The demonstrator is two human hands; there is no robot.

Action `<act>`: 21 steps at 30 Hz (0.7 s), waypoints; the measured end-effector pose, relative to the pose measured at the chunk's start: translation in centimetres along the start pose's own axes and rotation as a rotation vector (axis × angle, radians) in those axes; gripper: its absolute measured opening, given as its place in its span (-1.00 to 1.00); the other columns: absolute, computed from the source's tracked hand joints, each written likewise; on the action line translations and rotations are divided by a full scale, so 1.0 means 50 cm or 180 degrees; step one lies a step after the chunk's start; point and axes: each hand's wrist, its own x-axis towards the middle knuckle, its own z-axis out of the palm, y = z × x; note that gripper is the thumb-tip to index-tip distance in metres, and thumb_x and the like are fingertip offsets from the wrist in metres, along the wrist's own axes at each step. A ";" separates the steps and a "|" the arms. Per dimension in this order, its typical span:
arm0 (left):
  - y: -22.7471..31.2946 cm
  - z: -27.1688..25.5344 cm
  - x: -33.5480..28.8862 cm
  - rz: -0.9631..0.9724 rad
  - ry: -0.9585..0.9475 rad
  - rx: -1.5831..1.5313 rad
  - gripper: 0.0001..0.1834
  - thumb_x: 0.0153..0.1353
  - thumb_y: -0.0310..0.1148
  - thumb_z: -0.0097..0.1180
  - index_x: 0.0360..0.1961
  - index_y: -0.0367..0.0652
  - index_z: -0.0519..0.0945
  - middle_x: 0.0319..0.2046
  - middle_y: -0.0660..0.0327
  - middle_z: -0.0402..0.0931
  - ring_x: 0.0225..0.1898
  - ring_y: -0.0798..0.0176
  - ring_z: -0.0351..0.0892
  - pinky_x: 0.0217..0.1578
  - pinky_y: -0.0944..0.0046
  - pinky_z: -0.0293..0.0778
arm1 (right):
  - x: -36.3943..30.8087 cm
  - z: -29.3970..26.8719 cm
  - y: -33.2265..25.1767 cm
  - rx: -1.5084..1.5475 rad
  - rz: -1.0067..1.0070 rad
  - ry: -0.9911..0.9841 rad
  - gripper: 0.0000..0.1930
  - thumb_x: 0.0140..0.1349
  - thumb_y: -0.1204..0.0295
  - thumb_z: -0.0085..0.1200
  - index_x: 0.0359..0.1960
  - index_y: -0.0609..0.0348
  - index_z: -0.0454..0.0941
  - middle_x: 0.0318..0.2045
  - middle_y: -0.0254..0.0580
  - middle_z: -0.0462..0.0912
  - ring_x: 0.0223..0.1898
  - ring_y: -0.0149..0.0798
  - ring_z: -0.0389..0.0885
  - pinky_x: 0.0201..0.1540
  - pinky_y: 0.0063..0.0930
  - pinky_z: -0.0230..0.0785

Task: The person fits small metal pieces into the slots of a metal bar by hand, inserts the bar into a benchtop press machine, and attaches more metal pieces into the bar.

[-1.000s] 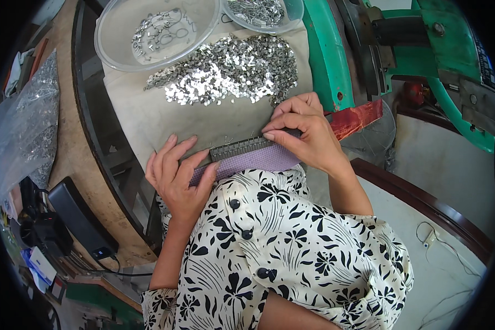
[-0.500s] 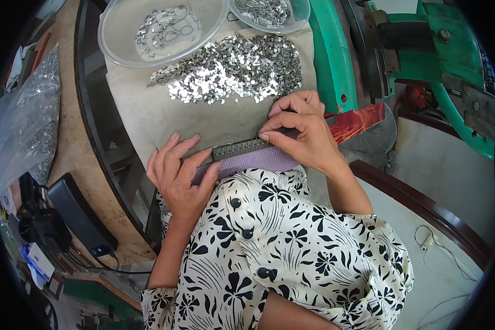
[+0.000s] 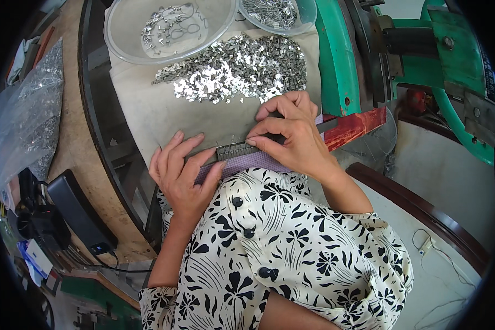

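A dark slotted metal bar (image 3: 232, 152) lies across a purple woven cloth (image 3: 260, 160) at the near edge of the work surface, close to my body. My left hand (image 3: 182, 171) holds the bar's left end between thumb and index finger, its other fingers stretched over the beige cloth. Over the bar's right part, my right hand (image 3: 294, 135) has thumb and index finger pinched together at the slots; anything between the tips is too small to make out. Several thin pin-like bits stick up along the bar's far edge. Farther off spreads a pile of small shiny metal pieces (image 3: 280, 66).
Two clear plastic bowls of small metal parts, a large one (image 3: 127, 54) and a smaller one (image 3: 309, 25), stand behind the pile on the beige cloth (image 3: 148, 104). A green machine (image 3: 335, 60) rises at the right. Left, a wooden table (image 3: 74, 132) carries a clear bag (image 3: 38, 110).
My right hand has shifted left along the bar, its pinched fingertips now nearer to my left hand. The left hand keeps its place on the bar's end. The whole view has shifted slightly.
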 end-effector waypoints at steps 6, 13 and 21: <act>-0.002 0.001 -0.001 -0.0033 0.0007 -0.0011 -0.72 -0.10 -0.26 0.46 -0.30 0.03 0.72 -0.02 0.36 0.61 0.21 0.13 0.45 0.28 -0.04 0.06 | -0.023 -0.028 0.023 0.0109 -0.0025 0.0275 -0.87 0.00 0.43 0.37 -0.36 -0.01 0.78 -0.24 -0.44 0.60 -0.05 -0.27 0.38 0.07 -0.38 0.14; 0.002 -0.004 0.000 -0.0054 -0.0032 0.0025 -0.72 -0.10 -0.27 0.46 -0.30 0.03 0.73 -0.02 0.36 0.62 0.23 0.13 0.44 0.29 -0.04 0.04 | -0.088 -0.014 0.031 -0.0100 0.0241 0.0486 -0.80 0.07 0.46 0.32 -0.23 0.05 0.78 -0.25 -0.40 0.61 -0.10 -0.22 0.35 0.04 -0.37 0.17; 0.001 -0.015 -0.007 0.0027 -0.0188 0.0004 -0.74 -0.08 -0.31 0.44 -0.30 0.01 0.71 0.05 0.33 0.58 0.26 0.11 0.40 0.32 -0.07 0.02 | -0.115 0.012 0.019 0.0004 0.0332 0.0667 -0.79 0.05 0.51 0.32 -0.24 0.05 0.79 -0.22 -0.39 0.61 -0.06 -0.18 0.33 0.06 -0.35 0.18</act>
